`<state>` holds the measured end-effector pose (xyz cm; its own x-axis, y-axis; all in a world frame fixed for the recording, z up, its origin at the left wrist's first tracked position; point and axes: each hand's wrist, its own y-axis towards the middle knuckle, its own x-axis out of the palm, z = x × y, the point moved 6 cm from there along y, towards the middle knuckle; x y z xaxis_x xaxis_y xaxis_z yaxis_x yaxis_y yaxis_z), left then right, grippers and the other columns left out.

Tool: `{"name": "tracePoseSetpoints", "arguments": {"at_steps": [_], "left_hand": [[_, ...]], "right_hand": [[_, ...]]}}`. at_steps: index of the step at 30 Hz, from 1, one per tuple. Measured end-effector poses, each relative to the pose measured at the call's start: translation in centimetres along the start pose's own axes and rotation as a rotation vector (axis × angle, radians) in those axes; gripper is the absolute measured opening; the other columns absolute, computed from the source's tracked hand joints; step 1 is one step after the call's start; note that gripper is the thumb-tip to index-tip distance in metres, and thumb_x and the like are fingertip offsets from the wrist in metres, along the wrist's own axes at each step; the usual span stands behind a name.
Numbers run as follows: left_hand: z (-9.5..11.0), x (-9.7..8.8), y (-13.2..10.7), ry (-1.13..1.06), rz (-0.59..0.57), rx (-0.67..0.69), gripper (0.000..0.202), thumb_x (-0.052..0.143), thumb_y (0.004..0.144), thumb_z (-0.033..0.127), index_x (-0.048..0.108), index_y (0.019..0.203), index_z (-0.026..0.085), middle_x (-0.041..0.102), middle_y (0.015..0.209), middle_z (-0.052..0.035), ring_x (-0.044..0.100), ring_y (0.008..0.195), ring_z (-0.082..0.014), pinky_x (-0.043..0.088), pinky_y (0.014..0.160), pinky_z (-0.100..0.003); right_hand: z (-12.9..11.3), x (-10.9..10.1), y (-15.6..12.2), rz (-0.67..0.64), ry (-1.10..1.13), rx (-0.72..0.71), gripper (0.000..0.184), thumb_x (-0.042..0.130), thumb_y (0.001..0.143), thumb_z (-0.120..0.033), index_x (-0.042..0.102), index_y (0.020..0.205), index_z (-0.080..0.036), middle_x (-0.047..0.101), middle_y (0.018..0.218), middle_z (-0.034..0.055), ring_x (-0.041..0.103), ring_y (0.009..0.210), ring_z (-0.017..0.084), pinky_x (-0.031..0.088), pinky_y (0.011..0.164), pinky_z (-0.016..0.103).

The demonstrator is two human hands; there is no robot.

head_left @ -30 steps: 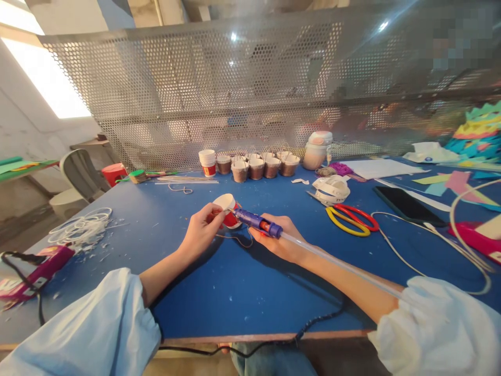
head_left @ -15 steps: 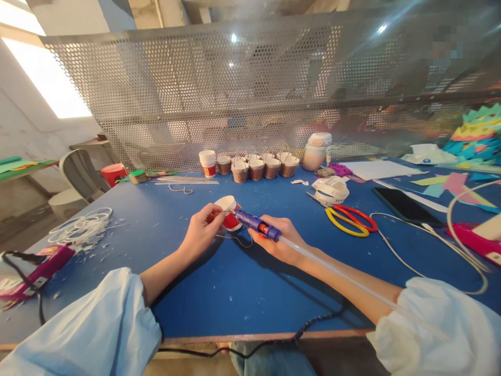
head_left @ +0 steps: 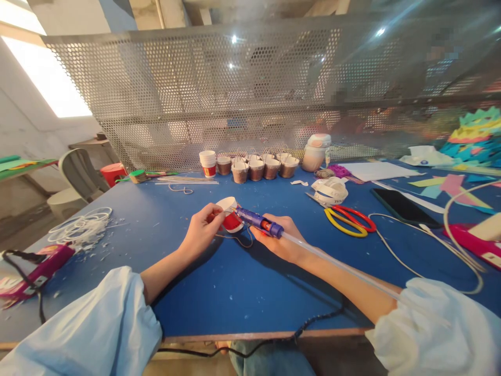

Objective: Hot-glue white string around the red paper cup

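Note:
My left hand (head_left: 202, 228) is closed in a pinch on the left side of a red and white paper cup (head_left: 234, 223), tilted above the blue table. A thin brown string (head_left: 245, 244) hangs in a loop below the cup. My right hand (head_left: 282, 241) is wrapped round a purple hot glue gun (head_left: 256, 219), its nozzle pointing left at the cup near my left fingertips. Whether the nozzle touches the cup I cannot tell. A long clear glue stick (head_left: 332, 258) sticks out of the gun's back end and runs over my right forearm.
Behind stand stacked paper cups (head_left: 208, 164) and several string-wrapped cups (head_left: 256, 169). To the right lie red-and-yellow-handled scissors (head_left: 350, 221), a ribbon roll (head_left: 329, 191) and a phone (head_left: 405, 207). At left are white cord (head_left: 84, 224) and a power strip (head_left: 41, 271). A black cable (head_left: 242, 355) crosses the front edge.
The glue gun has shifted slightly right, its nozzle a little farther from my left fingertips. My left hand stays at the cup.

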<state>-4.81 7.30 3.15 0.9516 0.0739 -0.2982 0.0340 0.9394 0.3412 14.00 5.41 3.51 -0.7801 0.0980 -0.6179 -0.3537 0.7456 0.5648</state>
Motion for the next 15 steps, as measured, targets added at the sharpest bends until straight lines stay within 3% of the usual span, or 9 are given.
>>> {"name": "tracePoseSetpoints", "arguments": {"at_steps": [15], "left_hand": [[-0.26, 0.09, 0.01, -0.071, -0.017, -0.033, 0.019, 0.057, 0.078, 0.034, 0.055, 0.071, 0.016, 0.051, 0.057, 0.0046, 0.047, 0.053, -0.0098, 0.038, 0.054, -0.022]], "right_hand": [[0.05, -0.46, 0.28, -0.002, 0.069, 0.130, 0.024, 0.056, 0.082, -0.035, 0.053, 0.064, -0.019, 0.057, 0.057, -0.0014, 0.049, 0.052, 0.011, 0.038, 0.053, 0.023]]}}
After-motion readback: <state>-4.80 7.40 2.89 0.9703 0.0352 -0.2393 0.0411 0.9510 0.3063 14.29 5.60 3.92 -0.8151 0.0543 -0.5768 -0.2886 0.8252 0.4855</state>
